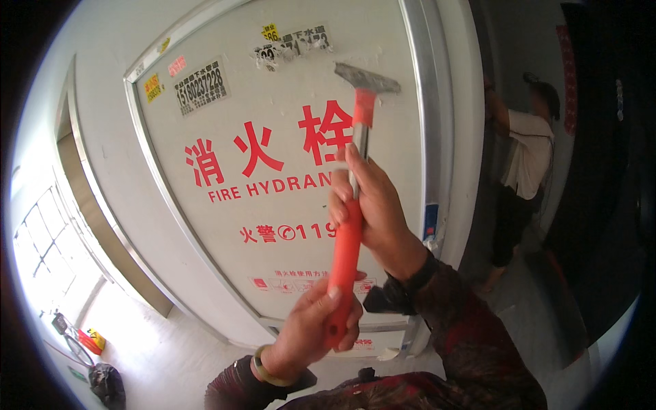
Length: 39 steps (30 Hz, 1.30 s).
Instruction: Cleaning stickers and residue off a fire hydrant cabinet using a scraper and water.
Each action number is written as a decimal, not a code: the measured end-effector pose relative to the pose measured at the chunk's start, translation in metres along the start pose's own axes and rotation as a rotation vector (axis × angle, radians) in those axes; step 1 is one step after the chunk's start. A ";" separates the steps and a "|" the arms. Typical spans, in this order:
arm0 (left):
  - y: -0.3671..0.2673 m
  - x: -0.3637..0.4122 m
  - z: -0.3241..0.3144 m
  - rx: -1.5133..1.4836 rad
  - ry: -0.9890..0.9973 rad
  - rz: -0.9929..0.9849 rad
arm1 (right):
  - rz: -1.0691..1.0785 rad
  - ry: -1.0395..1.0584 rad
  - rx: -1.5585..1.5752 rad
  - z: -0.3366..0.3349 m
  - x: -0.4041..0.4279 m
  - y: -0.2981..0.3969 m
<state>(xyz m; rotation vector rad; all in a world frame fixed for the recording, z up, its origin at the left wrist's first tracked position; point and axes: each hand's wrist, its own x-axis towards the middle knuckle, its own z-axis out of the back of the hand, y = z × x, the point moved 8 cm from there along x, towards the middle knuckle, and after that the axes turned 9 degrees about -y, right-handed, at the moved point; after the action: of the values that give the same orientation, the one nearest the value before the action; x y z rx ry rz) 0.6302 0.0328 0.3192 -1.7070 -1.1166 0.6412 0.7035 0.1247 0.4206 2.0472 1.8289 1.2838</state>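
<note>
Both my hands grip one long scraper [344,256] with an orange-red handle, a metal shaft and a wide grey head. Around the lower end of the handle is my left hand [320,318], with a bangle at the wrist. My right hand [366,205] holds the shaft and the top of the handle. The scraper's head lies over the upper right of a pale fire hydrant cabinet door [287,164] with red lettering; whether its blade touches the surface I cannot tell. To the left of the head is a torn printed sticker [292,47], with a more intact sticker [201,88] further left.
A metal frame [428,128] borders the door, with a blue latch [431,220] at its right side. Another person [528,148] stands in the dark area at right. At lower left are a bicycle [74,341], a black plastic bag [106,384] and a barred window [46,230].
</note>
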 end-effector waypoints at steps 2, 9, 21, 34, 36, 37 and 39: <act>-0.006 0.005 -0.002 -0.027 0.051 0.002 | 0.013 -0.012 -0.016 -0.003 0.004 0.005; 0.006 -0.005 -0.002 -0.041 0.012 0.041 | -0.025 -0.009 -0.003 0.001 -0.007 -0.002; -0.004 -0.003 -0.012 -0.178 0.095 0.050 | -0.010 -0.028 -0.076 -0.009 0.005 0.008; -0.007 -0.005 -0.025 -0.169 0.115 0.025 | -0.060 0.030 0.097 -0.010 0.008 0.011; -0.005 -0.001 -0.024 -0.182 0.125 0.046 | -0.031 0.037 0.057 -0.007 0.011 0.012; -0.003 0.000 -0.024 -0.198 0.134 0.066 | -0.005 0.043 0.017 -0.006 0.013 0.014; 0.001 0.002 -0.017 -0.185 0.112 0.071 | -0.005 0.059 0.005 -0.003 0.014 0.008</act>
<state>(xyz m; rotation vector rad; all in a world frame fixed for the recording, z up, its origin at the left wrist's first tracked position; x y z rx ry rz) 0.6454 0.0270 0.3256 -1.9238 -1.0671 0.4914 0.7064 0.1328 0.4343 2.0275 1.8623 1.3532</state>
